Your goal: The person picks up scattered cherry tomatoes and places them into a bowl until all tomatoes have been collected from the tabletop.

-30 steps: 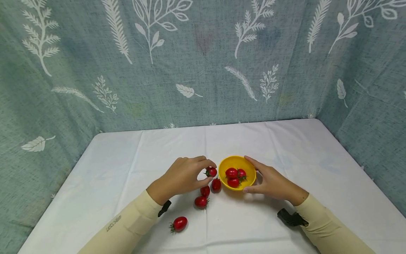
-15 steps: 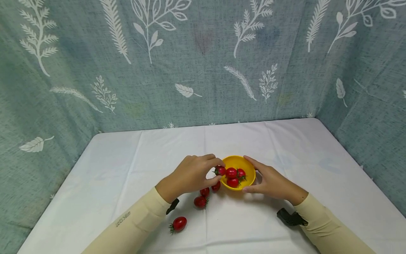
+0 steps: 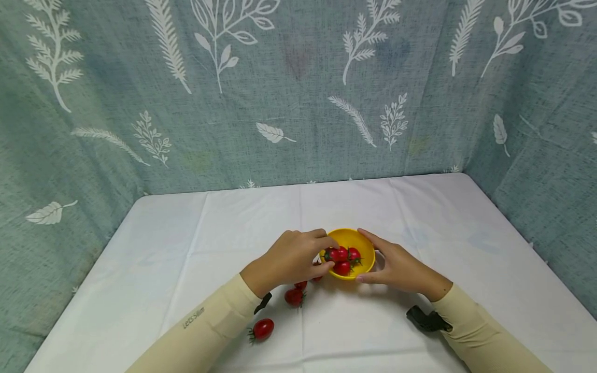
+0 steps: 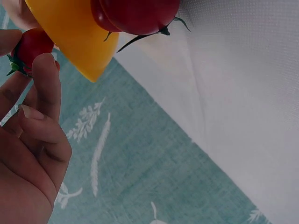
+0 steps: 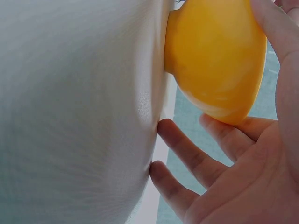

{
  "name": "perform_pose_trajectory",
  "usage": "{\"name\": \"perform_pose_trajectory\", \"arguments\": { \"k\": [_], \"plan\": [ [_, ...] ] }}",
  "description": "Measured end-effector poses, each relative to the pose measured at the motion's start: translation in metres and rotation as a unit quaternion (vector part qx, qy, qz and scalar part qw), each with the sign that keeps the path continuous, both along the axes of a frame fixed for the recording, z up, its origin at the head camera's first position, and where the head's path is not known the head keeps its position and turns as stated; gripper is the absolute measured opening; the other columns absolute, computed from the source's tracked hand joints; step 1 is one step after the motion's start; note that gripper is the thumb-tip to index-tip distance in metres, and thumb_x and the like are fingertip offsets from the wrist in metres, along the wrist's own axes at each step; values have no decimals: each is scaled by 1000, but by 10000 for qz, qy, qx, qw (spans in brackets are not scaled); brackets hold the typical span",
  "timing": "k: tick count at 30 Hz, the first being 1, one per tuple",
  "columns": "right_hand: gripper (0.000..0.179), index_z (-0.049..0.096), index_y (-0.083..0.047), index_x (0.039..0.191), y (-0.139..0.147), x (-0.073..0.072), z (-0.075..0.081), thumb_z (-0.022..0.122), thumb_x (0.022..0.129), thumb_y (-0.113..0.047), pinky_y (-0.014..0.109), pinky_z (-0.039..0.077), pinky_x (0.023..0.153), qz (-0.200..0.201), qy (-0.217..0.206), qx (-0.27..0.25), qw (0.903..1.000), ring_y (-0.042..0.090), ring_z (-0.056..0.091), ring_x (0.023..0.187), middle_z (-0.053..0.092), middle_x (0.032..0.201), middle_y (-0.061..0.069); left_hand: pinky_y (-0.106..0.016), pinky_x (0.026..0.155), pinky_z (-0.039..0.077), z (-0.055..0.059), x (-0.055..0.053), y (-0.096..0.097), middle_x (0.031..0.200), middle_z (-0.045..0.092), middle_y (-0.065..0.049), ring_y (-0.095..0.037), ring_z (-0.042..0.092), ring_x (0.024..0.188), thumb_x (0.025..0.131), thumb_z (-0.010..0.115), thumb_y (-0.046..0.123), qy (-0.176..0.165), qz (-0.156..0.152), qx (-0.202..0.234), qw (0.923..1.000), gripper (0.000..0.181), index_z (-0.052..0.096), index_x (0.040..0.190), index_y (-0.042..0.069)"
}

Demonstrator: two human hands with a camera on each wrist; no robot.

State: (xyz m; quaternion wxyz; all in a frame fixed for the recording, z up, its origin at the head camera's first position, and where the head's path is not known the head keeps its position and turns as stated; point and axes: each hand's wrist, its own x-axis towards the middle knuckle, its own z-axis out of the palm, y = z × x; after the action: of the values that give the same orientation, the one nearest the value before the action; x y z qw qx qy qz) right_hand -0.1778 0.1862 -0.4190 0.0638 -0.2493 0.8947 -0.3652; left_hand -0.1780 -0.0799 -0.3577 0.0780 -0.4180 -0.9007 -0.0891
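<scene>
In the head view my left hand [image 3: 294,259] pinches a red cherry tomato [image 3: 331,255] between thumb and fingers, over the left side of a yellow bowl [image 3: 349,238]. The left wrist view shows this cherry tomato [image 4: 36,46] with its green stem at the fingertips. Three other cherry tomatoes [image 3: 342,268] lie inside the bowl. My right hand [image 3: 406,267] holds the bowl from the right, thumb at the near side and fingers at the far side. Seen from the right wrist, the bowl [image 5: 215,60] stands upright on the white cloth, two fingertips touching the cloth.
Left of the bowl, several loose cherry tomatoes [image 3: 294,297] lie on the white tablecloth [image 3: 364,331], some partly hidden by my left hand. One cherry tomato [image 3: 263,329] lies nearer the front. A green leaf-patterned curtain [image 3: 298,155] stands behind the table and at its sides.
My left hand has moved right, carrying its cherry tomato from beside the bowl to over its left part. The right hand and bowl have stayed almost in place.
</scene>
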Motion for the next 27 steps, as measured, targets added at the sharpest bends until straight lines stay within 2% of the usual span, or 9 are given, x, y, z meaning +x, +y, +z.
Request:
{"name": "perform_pose_trajectory", "arguments": {
  "k": [6, 13, 20, 27],
  "plan": [
    [105, 28, -11, 158, 0, 0, 0, 82, 77, -50, 61, 31, 115, -8, -41, 8, 10000, 36, 43, 143, 41, 157, 13, -18, 53, 44, -3, -2, 4, 106, 68, 3, -2, 48, 54, 90, 70, 39, -107, 118, -171, 9997, 30, 73, 115, 23],
    [105, 27, -9, 158, 1, 0, 0, 82, 78, -50, 61, 31, 115, 29, -85, -49, 9999, 36, 42, 143, 40, 158, 12, -18, 56, 45, -6, -5, 6, 112, 70, 2, -3, 48, 54, 91, 69, 38, -425, 199, -278, 9985, 32, 72, 119, 22],
    [105, 29, -8, 157, 1, 0, 0, 83, 77, -47, 60, 31, 115, 41, -45, -98, 9999, 36, 43, 143, 42, 157, 13, -18, 55, 45, -9, -10, 9, 115, 71, 2, -5, 50, 56, 92, 69, 37, -606, 313, -390, 9969, 32, 66, 120, 22],
    [105, 29, -7, 157, 1, -1, 0, 84, 76, -48, 60, 32, 115, 32, -18, -112, 9999, 36, 43, 143, 43, 156, 13, -20, 59, 47, -9, -13, 11, 113, 71, 2, -6, 55, 64, 91, 71, 38, -706, 409, -424, 9958, 30, 67, 117, 22]
  ]
}}
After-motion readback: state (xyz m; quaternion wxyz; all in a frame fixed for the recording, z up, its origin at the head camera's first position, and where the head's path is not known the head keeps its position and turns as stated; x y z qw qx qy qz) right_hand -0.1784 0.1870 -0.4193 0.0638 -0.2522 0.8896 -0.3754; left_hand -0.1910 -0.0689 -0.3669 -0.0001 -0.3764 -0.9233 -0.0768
